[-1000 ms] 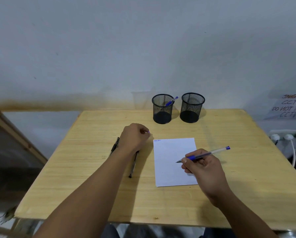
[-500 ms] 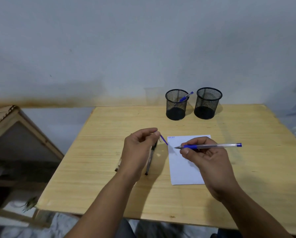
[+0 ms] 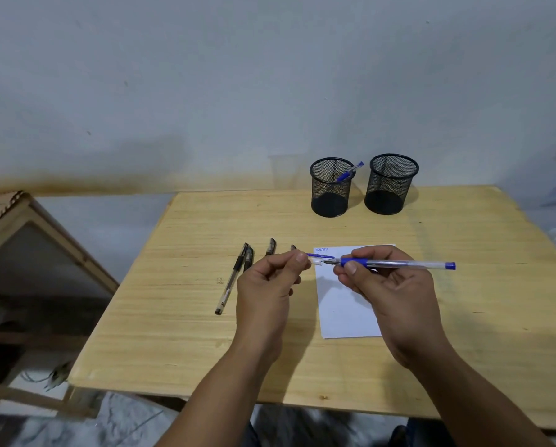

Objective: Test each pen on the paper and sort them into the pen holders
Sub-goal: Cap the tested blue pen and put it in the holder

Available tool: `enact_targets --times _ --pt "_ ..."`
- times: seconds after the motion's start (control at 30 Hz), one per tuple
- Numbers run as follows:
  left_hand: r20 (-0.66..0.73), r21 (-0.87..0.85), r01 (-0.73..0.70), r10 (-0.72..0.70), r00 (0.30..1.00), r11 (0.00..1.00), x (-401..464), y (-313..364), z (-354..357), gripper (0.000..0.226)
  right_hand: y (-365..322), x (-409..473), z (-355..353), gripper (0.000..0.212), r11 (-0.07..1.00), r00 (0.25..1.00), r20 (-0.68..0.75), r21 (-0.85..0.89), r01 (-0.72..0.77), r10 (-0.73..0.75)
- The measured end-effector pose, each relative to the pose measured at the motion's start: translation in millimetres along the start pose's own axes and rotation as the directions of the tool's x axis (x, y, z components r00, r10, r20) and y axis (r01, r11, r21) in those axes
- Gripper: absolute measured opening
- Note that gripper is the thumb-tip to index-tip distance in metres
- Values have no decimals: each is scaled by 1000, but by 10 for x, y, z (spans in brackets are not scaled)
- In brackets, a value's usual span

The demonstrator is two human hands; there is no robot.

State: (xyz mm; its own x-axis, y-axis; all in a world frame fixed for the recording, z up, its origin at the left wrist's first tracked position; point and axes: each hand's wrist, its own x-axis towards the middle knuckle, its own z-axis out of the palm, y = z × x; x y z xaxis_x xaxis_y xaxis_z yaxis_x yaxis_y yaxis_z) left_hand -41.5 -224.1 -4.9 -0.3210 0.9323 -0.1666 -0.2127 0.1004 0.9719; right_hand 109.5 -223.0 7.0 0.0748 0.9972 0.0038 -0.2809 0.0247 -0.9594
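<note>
Head view: right hand (image 3: pixel 389 285) grips blue pen (image 3: pixel 399 263); left hand (image 3: pixel 270 285) pinches cap (image 3: pixel 317 260).

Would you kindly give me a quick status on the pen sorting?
Right hand grips blue pen; left hand pinches its cap, tip at cap mouth. One blue pen in left holder, right holder empty. Black pens wait.

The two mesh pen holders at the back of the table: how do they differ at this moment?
The left pen holder has a blue pen leaning in it, its end sticking out past the rim; no pen shows in the right pen holder. The left holder stands nearer the black pens lying on the table, the right one nearer the table's right side. Both are black wire mesh cylinders, upright, apart from each other.
</note>
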Motion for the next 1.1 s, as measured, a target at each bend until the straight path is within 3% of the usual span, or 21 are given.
enact_targets --times 0.17,0.4,0.63,0.87,1.1 --pt "23 -8 -15 15 1000 1000 -52 2 42 31 3 -6 -1 15 1000 1000 -8 -4 -8 8" --pt "64 11 -58 57 996 998 -114 -29 85 22 27 -41 -42 29 999 1000 -15 -40 -3 2" --pt "29 -20 -102 102 994 995 -182 -40 125 13 61 -97 -70 28 998 999 -25 -56 43 -44" --pt "21 21 -100 99 995 995 -251 -98 144 3 156 -109 -86 24 999 999 -14 11 40 -39" --pt "161 81 -1 -12 987 997 -205 -128 236 8 111 65 -138 30 969 991 -86 232 -78 101"
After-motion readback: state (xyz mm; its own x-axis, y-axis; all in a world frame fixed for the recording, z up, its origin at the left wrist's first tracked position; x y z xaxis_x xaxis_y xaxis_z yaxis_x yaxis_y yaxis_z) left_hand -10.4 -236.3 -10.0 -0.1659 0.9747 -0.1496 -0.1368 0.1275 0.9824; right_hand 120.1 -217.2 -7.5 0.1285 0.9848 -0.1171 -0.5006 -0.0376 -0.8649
